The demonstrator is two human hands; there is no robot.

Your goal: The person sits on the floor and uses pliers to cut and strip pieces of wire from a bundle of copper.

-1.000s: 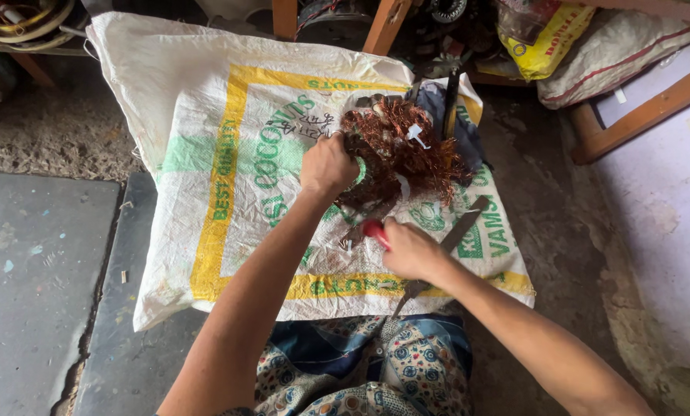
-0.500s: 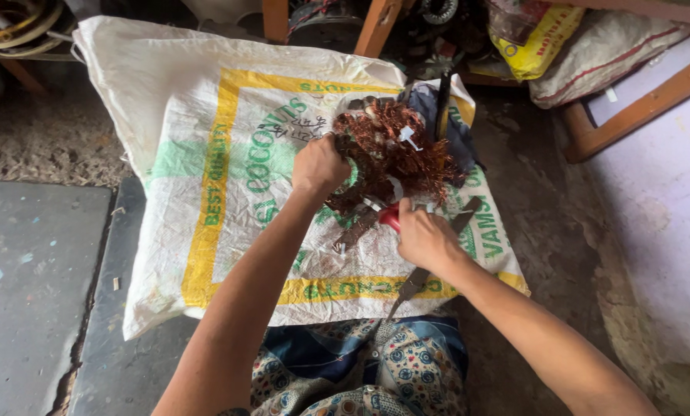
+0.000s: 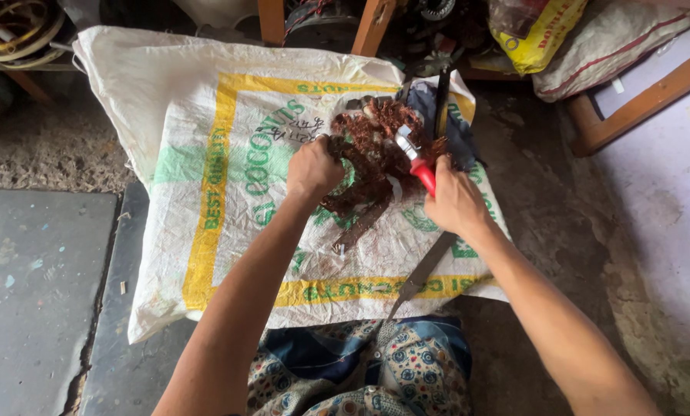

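Note:
A tangled bundle of reddish-brown copper wire (image 3: 376, 158) lies on a white woven sack (image 3: 221, 192) spread on the floor. My left hand (image 3: 312, 168) is closed on the bundle's left side. My right hand (image 3: 454, 202) grips a red-handled tool (image 3: 417, 163) whose metal tip pokes into the wire. A long flat metal blade (image 3: 423, 271) lies on the sack under my right wrist.
A dark cloth (image 3: 453, 123) lies behind the wire. Wooden legs (image 3: 374, 23) and clutter stand at the top, a yellow bag (image 3: 541, 35) and a wooden frame (image 3: 637, 96) at the right. Grey floor slabs (image 3: 36, 293) lie at left. My patterned clothing (image 3: 376, 370) is below.
My right hand has moved up and right with the red-handled tool, its tip now in the wire. My left hand kept its hold on the bundle.

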